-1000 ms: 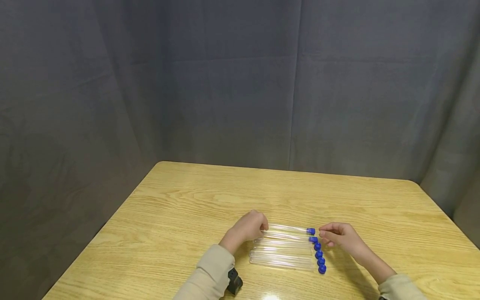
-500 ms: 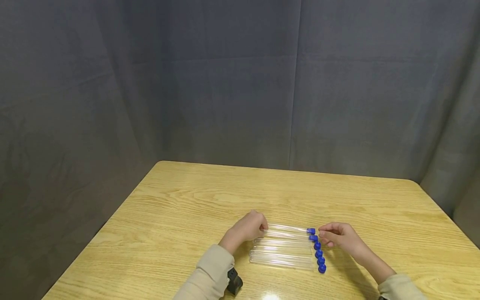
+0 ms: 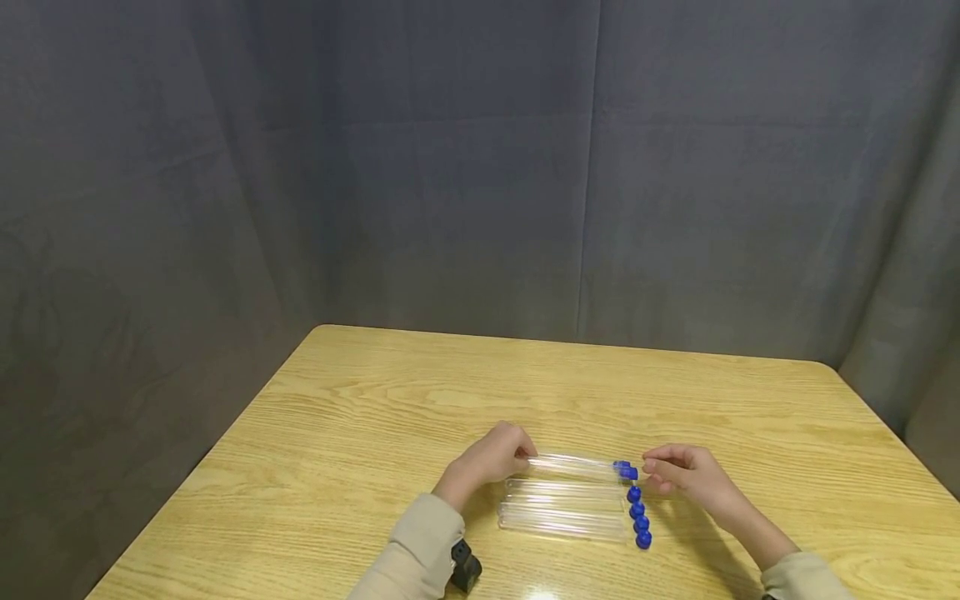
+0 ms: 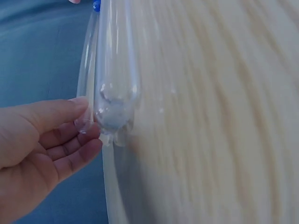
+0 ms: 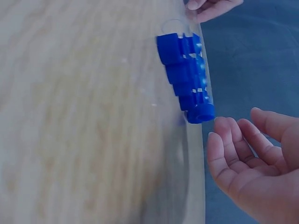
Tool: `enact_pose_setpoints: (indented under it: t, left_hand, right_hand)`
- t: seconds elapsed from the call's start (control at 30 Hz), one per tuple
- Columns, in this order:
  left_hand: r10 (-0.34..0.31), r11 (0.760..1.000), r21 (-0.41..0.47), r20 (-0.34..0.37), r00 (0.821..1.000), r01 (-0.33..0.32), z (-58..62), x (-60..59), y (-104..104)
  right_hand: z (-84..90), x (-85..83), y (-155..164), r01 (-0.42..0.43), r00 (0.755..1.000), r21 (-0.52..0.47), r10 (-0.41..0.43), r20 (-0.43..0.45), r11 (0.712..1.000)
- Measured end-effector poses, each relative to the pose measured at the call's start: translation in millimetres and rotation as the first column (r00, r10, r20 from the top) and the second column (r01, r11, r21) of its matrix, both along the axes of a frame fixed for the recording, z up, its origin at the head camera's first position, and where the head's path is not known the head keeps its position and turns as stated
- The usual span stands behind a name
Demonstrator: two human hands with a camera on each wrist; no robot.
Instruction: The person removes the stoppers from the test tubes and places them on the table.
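While I look down through the head view, left hand (image 3: pixel 491 454): bent at the left end of a clear tube (image 3: pixel 577 467), which runs rightward to the two upper caps (image 3: pixel 628 473), blue and overlapping from here.
Right hand (image 3: pixel 690 479): just beside those caps, thumb near the index finger, a small gap between hand and caps.
Front tubes (image 3: pixel 562 525): clear, lying side by side nearer the person, rounded ends left.
Cap row (image 3: pixel 637 510): four more blue caps in a line, just beside the right ends of the front tubes.
Table (image 3: pixel 420 375): pale wood grain, with a grey curtain (image 3: pixel 465 167) behind it.
Sleeves (image 3: pixel 423 542): beige, a black device (image 3: pixel 466 568) at the left wrist.
Left wrist view, left hand: here I can tell its grip — thumb and fingers pinch the clear tube near its end, a bit of blue at the far end.
Left wrist view, other tubes: rounded ends bunched just beside the pinched one; I can't count them.
Right wrist view, right hand: fingers loosely curved and holding nothing, palm showing.
Right wrist view, blue caps: stacked in perspective, the closest near my fingertips — apart from them, as I see it.
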State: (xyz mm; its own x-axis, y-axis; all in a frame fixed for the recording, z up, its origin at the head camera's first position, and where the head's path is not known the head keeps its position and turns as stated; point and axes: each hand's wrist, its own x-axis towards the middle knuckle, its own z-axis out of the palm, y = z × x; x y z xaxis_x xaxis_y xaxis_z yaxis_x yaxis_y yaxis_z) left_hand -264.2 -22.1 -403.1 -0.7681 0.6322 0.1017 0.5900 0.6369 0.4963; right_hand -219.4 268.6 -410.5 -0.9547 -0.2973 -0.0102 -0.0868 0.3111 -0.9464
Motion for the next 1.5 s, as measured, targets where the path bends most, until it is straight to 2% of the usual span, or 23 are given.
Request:
enact_pose_setpoints:
  t: [0.23, 0.63, 0.87, 1.1, 1.33, 1.5]
  left_hand:
    - [-0.026, 0.993, 0.114, 0.031, 0.999, 0.022, 2.2, 0.7, -7.6]
    - [-0.008, 0.974, 0.226, 0.012, 1.0, 0.005, 25.7, 8.1, -21.8]
    - [-0.013, 0.97, 0.244, -0.011, 1.0, 0.015, 41.6, 18.2, -25.1]
    - [-0.024, 0.971, 0.236, -0.026, 0.999, 0.029, 57.2, 29.7, -26.4]
    - [-0.042, 0.969, 0.239, -0.06, 0.997, 0.055, 67.4, 38.7, -27.6]
    - [-0.083, 0.953, 0.285, -0.075, 0.994, 0.101, 72.8, 43.1, -29.1]
  right_hand:
    - [4.8, 1.4, 4.7, 0.024, 1.0, -0.016, -0.024, -0.008, 1.0]
    - [14.3, 5.0, 3.4, 0.061, 0.996, -0.043, -0.063, -0.057, 0.997]
    - [20.9, 10.1, 0.4, 0.069, 0.991, -0.088, -0.078, -0.109, 0.994]
    - [30.9, 18.5, -3.6, 0.075, 0.983, -0.091, -0.089, -0.161, 0.993]
    - [39.5, 23.8, -3.3, 0.026, 0.974, -0.139, -0.057, -0.219, 0.99]
    - [45.8, 28.7, -4.6, -0.013, 0.958, -0.124, -0.023, -0.287, 0.992]
